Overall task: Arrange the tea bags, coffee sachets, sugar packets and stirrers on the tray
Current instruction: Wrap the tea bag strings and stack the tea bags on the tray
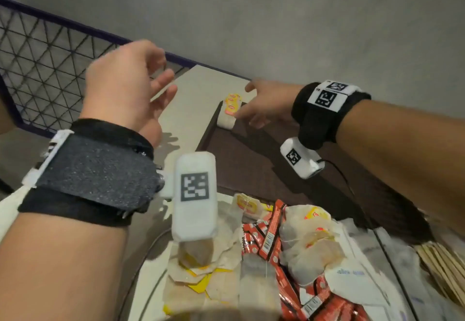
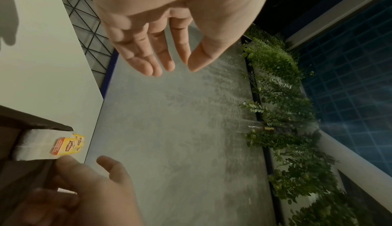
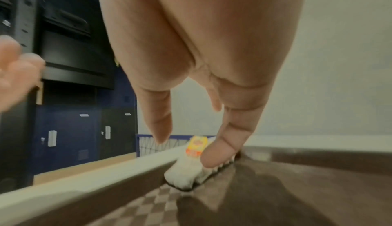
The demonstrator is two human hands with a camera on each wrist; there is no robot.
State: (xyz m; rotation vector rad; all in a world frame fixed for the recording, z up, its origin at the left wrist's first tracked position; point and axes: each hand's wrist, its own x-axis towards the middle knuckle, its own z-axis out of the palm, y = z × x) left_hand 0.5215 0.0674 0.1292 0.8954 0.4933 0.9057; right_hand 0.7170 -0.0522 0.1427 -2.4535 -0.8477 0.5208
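- Where the head view is nearest the person, a loose heap lies on the table: pale tea bags (image 1: 309, 252) with yellow tags, red coffee sachets (image 1: 270, 239), white sugar packets (image 1: 352, 280), and a bundle of wooden stirrers (image 1: 442, 268) at the right edge.
- Beyond the heap sits the dark brown tray (image 1: 254, 159), its floor showing a checkered pattern in the right wrist view.
- Over the table to the left of the tray, the left hand (image 1: 130, 86) hovers in the air. The fingers (image 2: 148, 57) are relaxed and only slightly bent, the thumb stands apart, and the hand holds nothing.
- At the tray's far left corner, a small stack of tea bags (image 1: 230, 113) lies against the rim, white bodies on the tray floor and yellow and orange tags pointing toward the wall.
- The right hand (image 1: 269, 104) reaches across the tray to that stack. Its fingers are extended, and one fingertip (image 3: 216, 156) presses on the right side of the white bags; nothing is curled around or pinched.
- The thumb (image 3: 157, 119) points down beside the stack, clear of it.
- Farther off, a black wire mesh panel (image 1: 45, 51) with a dark blue frame stands at the left, and a grey wall (image 1: 276, 18) closes the back.
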